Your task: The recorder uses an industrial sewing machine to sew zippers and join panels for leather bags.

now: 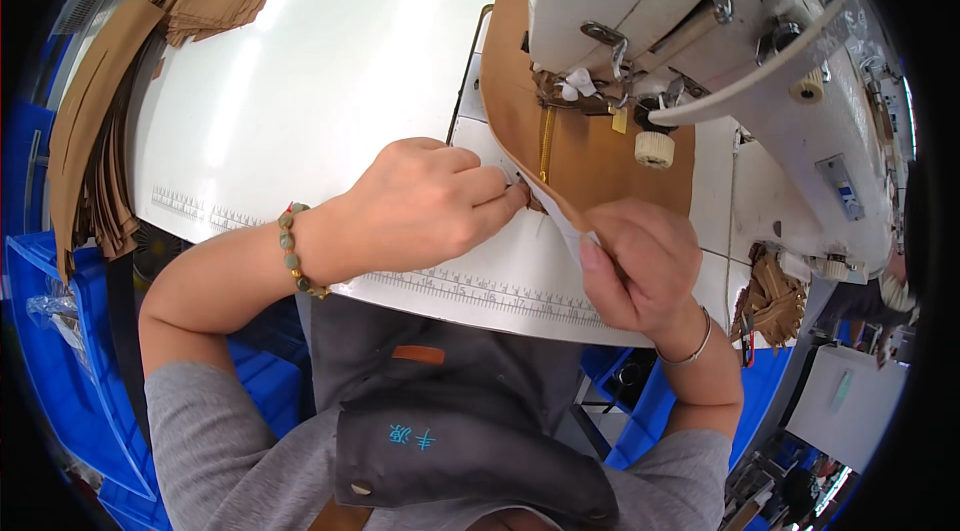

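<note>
A brown panel (600,156) with a white backing lies under the sewing machine's needle area (590,91), its near-left edge lifted and folded up. A gold zipper (546,141) runs down its middle. My right hand (640,266) pinches the lifted edge, thumb on the white backing. My left hand (425,201) is closed beside the panel, fingertips pinched by the zipper's lower end; what exactly they hold is hidden.
The white sewing machine (740,21) overhangs the right of the white table (300,81). Stacks of brown pieces (95,131) lie at the left, above blue bins (50,331). Brown scraps (770,301) sit at the right edge, and part of another person (893,296) shows at far right.
</note>
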A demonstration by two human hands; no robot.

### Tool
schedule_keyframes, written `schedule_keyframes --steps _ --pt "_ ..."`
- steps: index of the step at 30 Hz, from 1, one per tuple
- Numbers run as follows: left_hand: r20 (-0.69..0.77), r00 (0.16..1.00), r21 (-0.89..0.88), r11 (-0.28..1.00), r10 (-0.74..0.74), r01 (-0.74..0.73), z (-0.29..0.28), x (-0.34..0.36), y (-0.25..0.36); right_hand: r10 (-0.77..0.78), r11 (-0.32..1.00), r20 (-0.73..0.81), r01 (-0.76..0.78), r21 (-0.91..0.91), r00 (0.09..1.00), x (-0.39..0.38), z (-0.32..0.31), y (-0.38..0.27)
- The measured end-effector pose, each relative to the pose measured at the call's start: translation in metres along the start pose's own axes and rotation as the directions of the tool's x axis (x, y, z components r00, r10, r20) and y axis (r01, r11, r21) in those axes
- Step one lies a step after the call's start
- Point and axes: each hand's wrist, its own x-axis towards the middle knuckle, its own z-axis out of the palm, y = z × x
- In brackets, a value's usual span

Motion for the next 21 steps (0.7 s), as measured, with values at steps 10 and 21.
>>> schedule_keyframes --steps 10,21 --pt "-0.044 0.999 -0.092 0.996 -0.025 0.021 0.009 0.0 0.007 0.018 0.989 0.081 -0.03 0.143 0.997 -0.002 0.004 0.008" --pt "0.12 0.988 -0.11 0.988 -0.096 0.109 0.0 -0.008 0.013 0.133 0.928 0.317 -0.006 -0.372 0.939 -0.013 0.017 -0.004"
